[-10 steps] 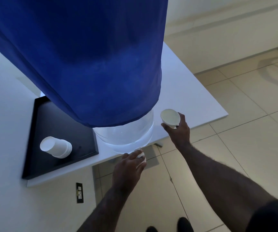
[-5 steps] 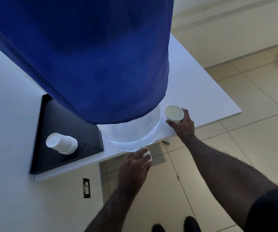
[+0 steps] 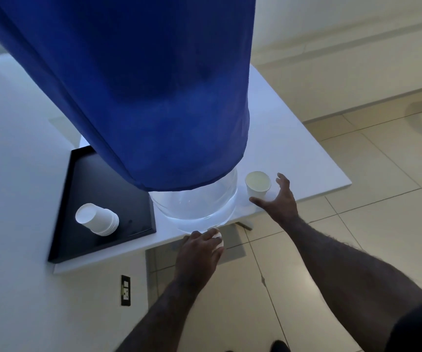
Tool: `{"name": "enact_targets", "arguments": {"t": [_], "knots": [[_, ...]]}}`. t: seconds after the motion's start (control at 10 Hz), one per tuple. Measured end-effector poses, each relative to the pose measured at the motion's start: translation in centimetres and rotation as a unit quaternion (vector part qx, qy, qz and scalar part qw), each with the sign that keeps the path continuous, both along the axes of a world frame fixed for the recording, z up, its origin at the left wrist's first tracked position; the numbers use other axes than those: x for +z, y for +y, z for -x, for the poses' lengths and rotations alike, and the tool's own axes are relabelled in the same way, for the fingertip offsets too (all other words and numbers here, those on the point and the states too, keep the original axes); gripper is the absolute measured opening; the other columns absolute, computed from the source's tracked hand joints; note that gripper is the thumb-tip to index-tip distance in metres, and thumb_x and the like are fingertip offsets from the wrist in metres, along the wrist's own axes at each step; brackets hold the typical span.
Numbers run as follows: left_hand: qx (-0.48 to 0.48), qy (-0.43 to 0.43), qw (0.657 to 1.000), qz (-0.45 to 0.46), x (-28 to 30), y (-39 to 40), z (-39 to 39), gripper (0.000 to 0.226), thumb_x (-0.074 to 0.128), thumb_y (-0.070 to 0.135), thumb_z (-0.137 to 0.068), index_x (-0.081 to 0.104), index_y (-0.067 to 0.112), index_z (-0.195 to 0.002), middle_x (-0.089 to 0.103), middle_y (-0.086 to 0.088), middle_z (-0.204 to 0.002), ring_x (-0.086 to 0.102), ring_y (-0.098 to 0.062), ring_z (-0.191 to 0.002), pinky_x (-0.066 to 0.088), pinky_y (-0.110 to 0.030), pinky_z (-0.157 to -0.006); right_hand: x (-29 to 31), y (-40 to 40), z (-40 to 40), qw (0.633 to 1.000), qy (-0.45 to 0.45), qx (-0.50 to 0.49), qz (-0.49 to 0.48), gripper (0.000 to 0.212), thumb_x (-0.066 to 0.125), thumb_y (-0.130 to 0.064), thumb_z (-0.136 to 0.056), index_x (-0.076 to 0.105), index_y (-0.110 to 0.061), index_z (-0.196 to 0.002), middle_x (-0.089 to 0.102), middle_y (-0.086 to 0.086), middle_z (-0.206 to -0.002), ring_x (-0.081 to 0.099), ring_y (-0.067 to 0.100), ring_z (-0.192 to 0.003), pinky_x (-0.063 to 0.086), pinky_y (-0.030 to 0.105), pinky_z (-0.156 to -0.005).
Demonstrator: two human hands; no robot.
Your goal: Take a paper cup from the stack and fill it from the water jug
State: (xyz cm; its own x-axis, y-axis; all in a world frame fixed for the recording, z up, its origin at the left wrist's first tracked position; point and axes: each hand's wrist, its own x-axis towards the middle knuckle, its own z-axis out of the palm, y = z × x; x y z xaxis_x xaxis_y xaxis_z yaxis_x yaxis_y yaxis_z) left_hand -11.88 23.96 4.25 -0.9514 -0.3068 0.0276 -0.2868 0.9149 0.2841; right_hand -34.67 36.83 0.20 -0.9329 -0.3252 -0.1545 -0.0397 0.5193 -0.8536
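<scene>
One cup (image 3: 257, 184), one stack (image 3: 97, 219), one jug (image 3: 194, 201).

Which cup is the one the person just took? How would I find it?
Find the big water jug under the blue cover on the white table. Right of its clear base stands one open paper cup, beside the spread right hand. The other cups lie stacked on the black tray, left of the jug.

Water jug (image 3: 194, 201) upright on white table (image 3: 293, 148), clear base showing under blue cloth cover (image 3: 141, 85). Paper cup (image 3: 257, 184) upright just right of jug, mouth open upward. Right hand (image 3: 278, 199) spread beside cup, apart from it. Left hand (image 3: 199, 252) closed over white tap (image 3: 217, 237) at near table edge. Stack of cups (image 3: 97, 218) tilted on black tray (image 3: 83, 250), left.
</scene>
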Motion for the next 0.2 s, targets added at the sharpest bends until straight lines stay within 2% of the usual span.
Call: {"name": "enact_targets", "arguments": {"t": [0.1,0.2], "knots": [[-0.007,-0.023,1.000,-0.008,0.6,-0.2,0.3,0.030,0.053,0.039,-0.093,0.064,0.027,-0.119,0.062,0.018,-0.132,0.059,-0.016,-0.109,0.045,-0.031,-0.094,2.0,0.8,-0.1,0.999,0.034,0.018,-0.006,0.110,0.089,-0.047,-0.063,0.026,-0.021,-0.149,0.041,0.004,-0.155,0.040,0.029,-0.140,0.036,0.045,-0.113],[0.017,-0.022,0.999,-0.031,1.5,-0.2,-0.1,0.033,0.054,0.041,-0.092,0.064,0.027,-0.120,0.065,0.017,-0.129,0.060,-0.015,-0.111,0.050,-0.033,-0.095,4.0,1.5,-0.7,0.996,0.072,0.036,-0.026,0.105,0.086,-0.050,-0.066,0.031,-0.017,-0.149,0.043,0.004,-0.154,0.042,0.027,-0.139,0.036,0.042,-0.114]]}}
